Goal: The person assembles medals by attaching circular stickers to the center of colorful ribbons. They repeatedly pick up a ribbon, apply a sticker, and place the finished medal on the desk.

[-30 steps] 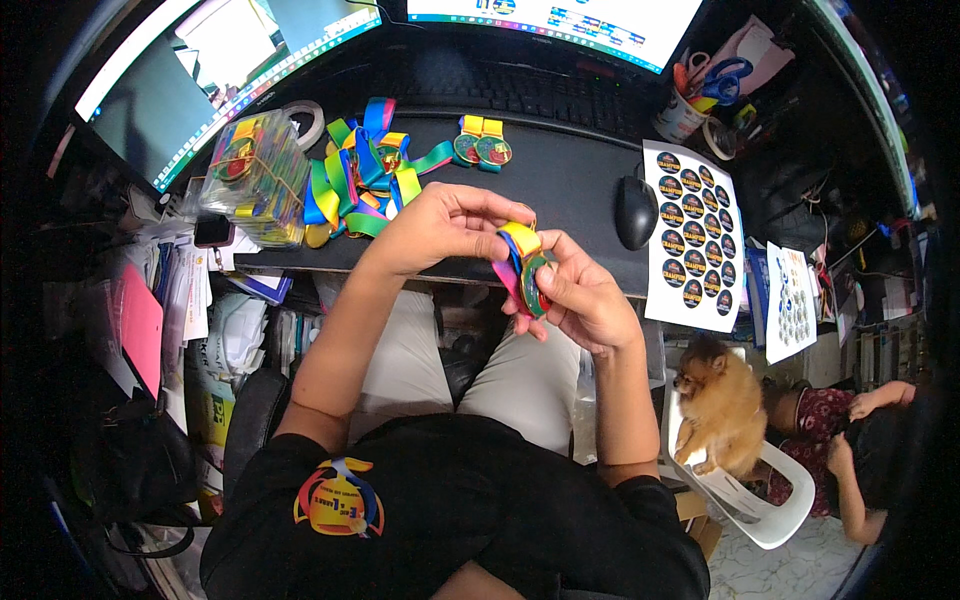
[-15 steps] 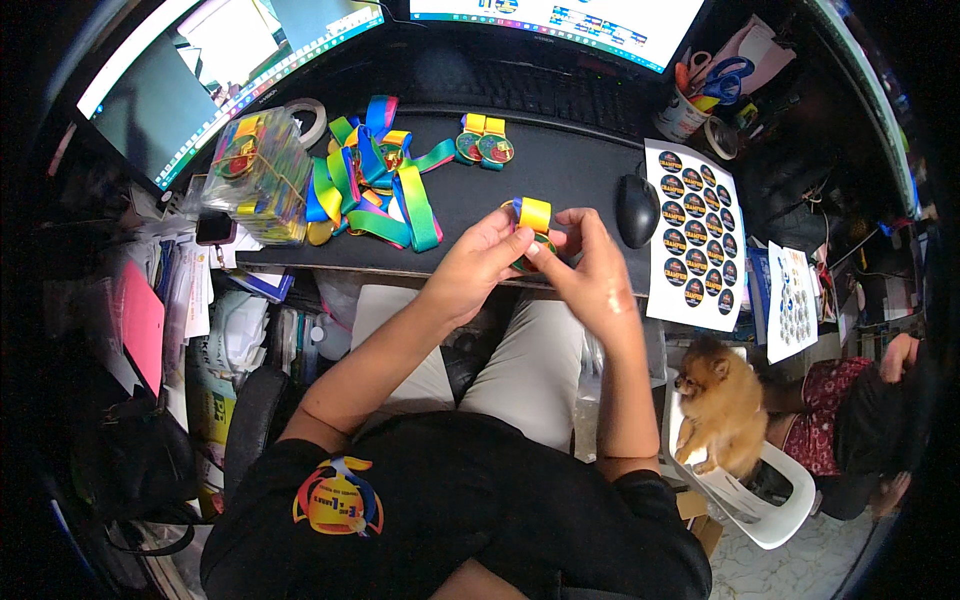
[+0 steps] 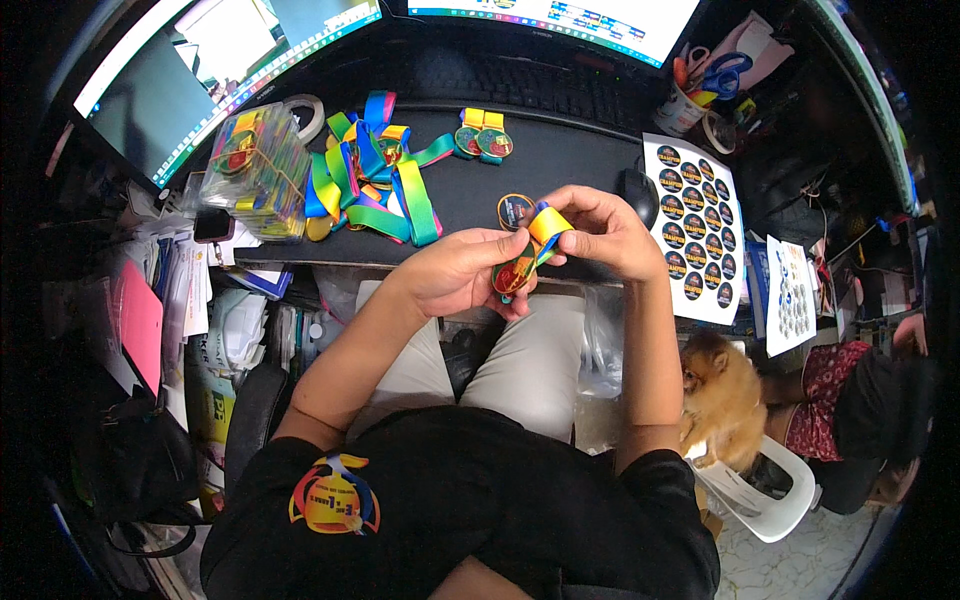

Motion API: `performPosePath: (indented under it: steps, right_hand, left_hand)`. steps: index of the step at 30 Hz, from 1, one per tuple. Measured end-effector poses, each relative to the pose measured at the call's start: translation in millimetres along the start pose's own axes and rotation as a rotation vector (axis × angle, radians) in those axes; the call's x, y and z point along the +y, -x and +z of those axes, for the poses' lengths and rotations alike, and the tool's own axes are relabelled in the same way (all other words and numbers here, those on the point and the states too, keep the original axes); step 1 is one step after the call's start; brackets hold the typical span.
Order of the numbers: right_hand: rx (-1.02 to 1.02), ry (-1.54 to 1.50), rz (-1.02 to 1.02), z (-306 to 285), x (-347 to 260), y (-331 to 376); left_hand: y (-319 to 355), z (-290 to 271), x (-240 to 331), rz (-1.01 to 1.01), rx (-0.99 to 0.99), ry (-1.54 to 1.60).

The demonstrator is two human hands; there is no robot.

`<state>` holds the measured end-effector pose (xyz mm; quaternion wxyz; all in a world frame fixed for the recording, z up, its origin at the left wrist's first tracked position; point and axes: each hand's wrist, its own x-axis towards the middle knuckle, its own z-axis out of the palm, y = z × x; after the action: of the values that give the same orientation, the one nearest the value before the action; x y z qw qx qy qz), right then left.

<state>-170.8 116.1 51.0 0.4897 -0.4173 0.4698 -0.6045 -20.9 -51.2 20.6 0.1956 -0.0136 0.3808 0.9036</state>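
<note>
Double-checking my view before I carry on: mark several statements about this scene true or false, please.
The left hand holds a medal. True.
The right hand grips scissors. False: the right hand pinches a yellow-and-blue ribbon.
Two more medals lie side by side on the black mat. True.
The label sheet lies left of the mouse. False: the label sheet lies to the mouse's right.
The dog is on a white chair. True.

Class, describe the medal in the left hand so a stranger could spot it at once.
Start at the black desk and come to the left hand at its near edge. It grips the medal, red and green, unlike the dark, gold-rimmed disc pictured just above.
</note>
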Motion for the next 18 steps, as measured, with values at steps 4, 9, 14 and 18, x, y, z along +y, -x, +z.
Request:
performPosePath:
  steps: [4,9,14,18]
  right_hand:
    - [0.005,0.140,-0.104,7.9,-5.3,-1.4]
    - [0.007,0.230,0.049,4.7,-21.6,2.6]
    - [-0.044,0.454,-0.078,0.8,-22.3,2.3]
    - [0.017,0.122,0.039,0.2,-11.8,1.3]
  left_hand:
    - [-0.7,7.1,-2.2,0.008,0.060,-0.011]
    - [-2.9,9.5,-3.9,0.040,-0.018,-0.057]
    - [-3.5,12.0,-2.4,0.074,0.062,-0.210]
    - [-8.8,17.5,-12.9,0.276,0.338,-0.505]
